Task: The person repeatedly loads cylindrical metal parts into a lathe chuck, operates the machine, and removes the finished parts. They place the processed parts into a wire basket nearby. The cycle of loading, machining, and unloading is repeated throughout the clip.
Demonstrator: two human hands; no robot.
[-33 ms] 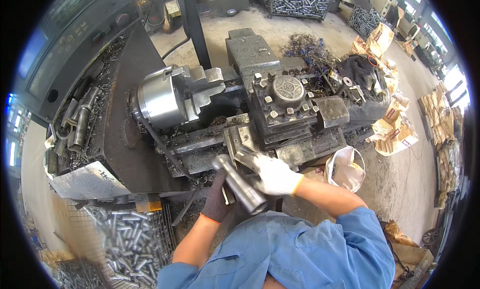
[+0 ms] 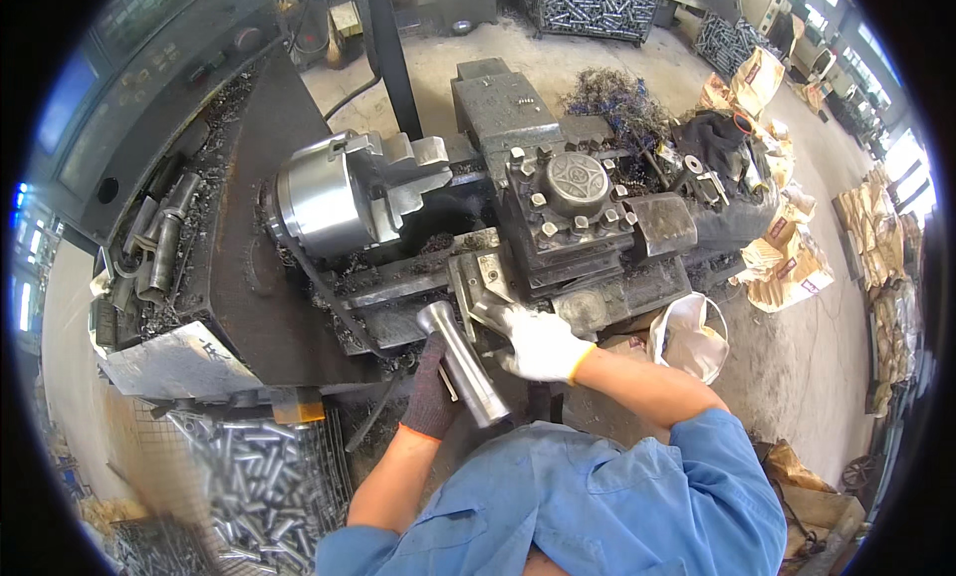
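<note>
My left hand (image 2: pixel 430 392), in a dark knit glove with an orange cuff, is closed around a shiny metal sleeve-like cylinder (image 2: pixel 464 365). The cylinder slants in front of the lathe, its flared end up and its wider end near my waist. A thin pale strip (image 2: pixel 448 384) shows beside that glove; its kind is unclear. My right hand (image 2: pixel 543 347), in a white glove with greyed fingers, is just right of the cylinder and apart from it. Its fingers point toward the lathe carriage (image 2: pixel 488 272), thumb apart, with nothing visible in them.
The lathe's chuck (image 2: pixel 324 198) stands left and its tool post (image 2: pixel 575 183) right of centre. A wire basket of metal parts (image 2: pixel 261 486) is at lower left. Curled swarf (image 2: pixel 617 96) lies behind the tool post. A white bucket (image 2: pixel 689 337) stands at right.
The cylinder, blurred before, is sharper; its upper end has risen slightly and its lower end has shifted left. My right hand has drawn slightly left, and the gap to the cylinder shows more clearly.
</note>
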